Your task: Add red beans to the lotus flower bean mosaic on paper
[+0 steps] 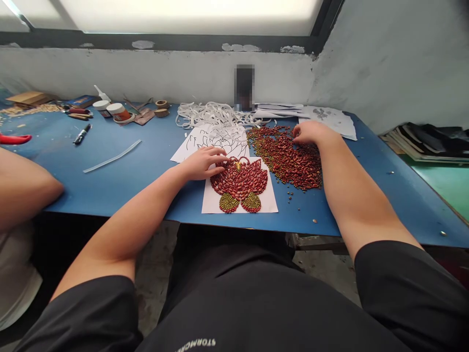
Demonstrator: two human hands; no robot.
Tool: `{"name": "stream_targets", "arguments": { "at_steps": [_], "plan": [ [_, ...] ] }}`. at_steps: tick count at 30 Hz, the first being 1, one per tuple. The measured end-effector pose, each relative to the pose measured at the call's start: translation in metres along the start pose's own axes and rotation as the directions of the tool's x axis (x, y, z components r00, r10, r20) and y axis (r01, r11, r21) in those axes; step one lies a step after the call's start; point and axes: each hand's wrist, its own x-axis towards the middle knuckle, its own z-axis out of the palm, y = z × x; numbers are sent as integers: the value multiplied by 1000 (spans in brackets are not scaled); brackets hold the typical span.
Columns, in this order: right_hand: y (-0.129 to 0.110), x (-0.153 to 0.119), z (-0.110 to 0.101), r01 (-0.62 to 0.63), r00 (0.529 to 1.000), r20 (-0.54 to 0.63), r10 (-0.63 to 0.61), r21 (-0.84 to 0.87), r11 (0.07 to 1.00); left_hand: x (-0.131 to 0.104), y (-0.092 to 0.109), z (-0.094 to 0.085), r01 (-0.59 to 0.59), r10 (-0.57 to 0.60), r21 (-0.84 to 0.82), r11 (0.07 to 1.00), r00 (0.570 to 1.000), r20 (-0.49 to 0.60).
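A flower picture made of red beans [242, 182], with two round leaves of green mung beans [229, 202], covers much of a white paper sheet [270, 203] at the table's front edge. My left hand [205, 163] rests over the upper left of the picture, fingers spread and nothing seen in them. To the right lies a loose heap of red and green beans [293, 164]. Over the far right of that heap, my right hand [309, 133] reaches down with its fingertips bent together among the beans. Whatever is between those fingertips is too small to make out.
Behind the picture lie a paper with a line-drawn flower [220, 139] and a pile of white paper strips [208, 115]. Further left are glue jars [119, 112], a marker [82, 134] and a clear strip [113, 156]. Another person's arm [25, 188] leans in at the left.
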Motion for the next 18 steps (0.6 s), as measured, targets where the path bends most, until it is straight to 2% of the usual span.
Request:
{"name": "stream_targets", "arguments": {
  "at_steps": [3, 6, 11, 18],
  "plan": [
    [-14, -4, -2, 141, 987, -94, -134, 83, 986, 0, 0, 0, 0, 0, 2, 1000, 1000, -3],
    [-28, -7, -2, 228, 973, -63, -221, 126, 966, 0, 0, -1, 0, 0, -1, 1000, 1000, 4],
    [-35, -7, -2, 236, 972, -23, -235, 111, 965, 1, 0, -2, 9, -9, -10, 1000, 1000, 3],
    [-22, -7, -6, 198, 980, -9, -200, 188, 962, 0, -1, -1, 16, -16, -7, 1000, 1000, 13]
  ]
}}
